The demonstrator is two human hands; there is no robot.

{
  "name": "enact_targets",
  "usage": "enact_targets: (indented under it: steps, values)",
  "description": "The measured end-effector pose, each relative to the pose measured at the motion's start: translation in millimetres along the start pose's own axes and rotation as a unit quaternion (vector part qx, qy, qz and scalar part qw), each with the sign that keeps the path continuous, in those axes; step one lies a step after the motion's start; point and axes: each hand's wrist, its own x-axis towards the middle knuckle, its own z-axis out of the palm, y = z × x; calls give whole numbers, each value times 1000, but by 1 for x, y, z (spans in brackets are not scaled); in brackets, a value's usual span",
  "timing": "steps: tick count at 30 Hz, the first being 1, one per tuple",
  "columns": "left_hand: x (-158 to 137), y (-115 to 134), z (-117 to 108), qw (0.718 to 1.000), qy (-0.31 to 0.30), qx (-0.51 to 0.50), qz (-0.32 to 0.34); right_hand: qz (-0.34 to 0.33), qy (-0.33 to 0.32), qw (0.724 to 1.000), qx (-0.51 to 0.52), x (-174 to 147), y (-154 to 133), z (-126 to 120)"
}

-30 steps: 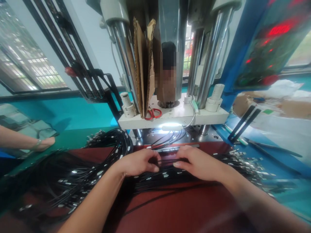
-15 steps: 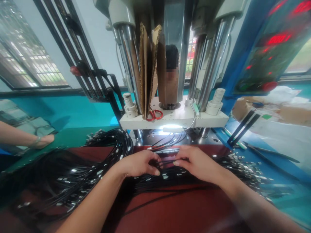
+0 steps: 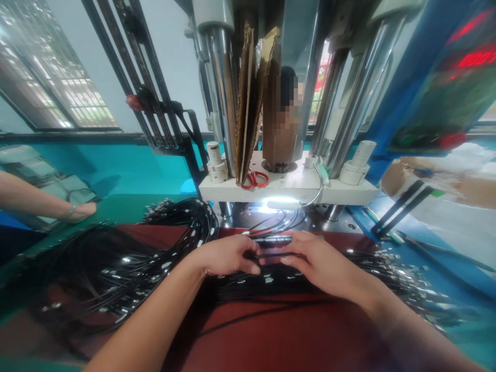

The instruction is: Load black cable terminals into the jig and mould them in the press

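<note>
My left hand and my right hand face each other in front of the press. A thin black cable runs between them, pinched in the fingers of both. Just behind it lies a dark bar-shaped piece with a bright top, touching or close to my fingertips; I cannot tell which. Below my hands, a bundle of black cables with white tags lies across the dark red table surface. Several more cables lie on the lit metal bed of the press.
A large cable bundle curves at the left; cable ends fan out right. The white press plate overhangs the bed, bearing red-handled scissors and cardboard. Another person's hand rests far left. Black tweezers-like tools lie right.
The whole view has shifted, so the press stands further right. My hands stay close together on the black cable, with little visible change in grip.
</note>
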Motion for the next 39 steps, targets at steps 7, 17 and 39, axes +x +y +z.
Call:
enact_targets:
  steps: [7,17,39]
  values:
    - [-1,-2,-1,1000,20,8,0,35,-5,999,-11,-1,2,4]
    - [-2,0,1,999,35,5,-6,33,7,999,-29,-1,2,8]
    - [0,-2,3,999,19,-34,-8,26,67,997,37,4,3,12]
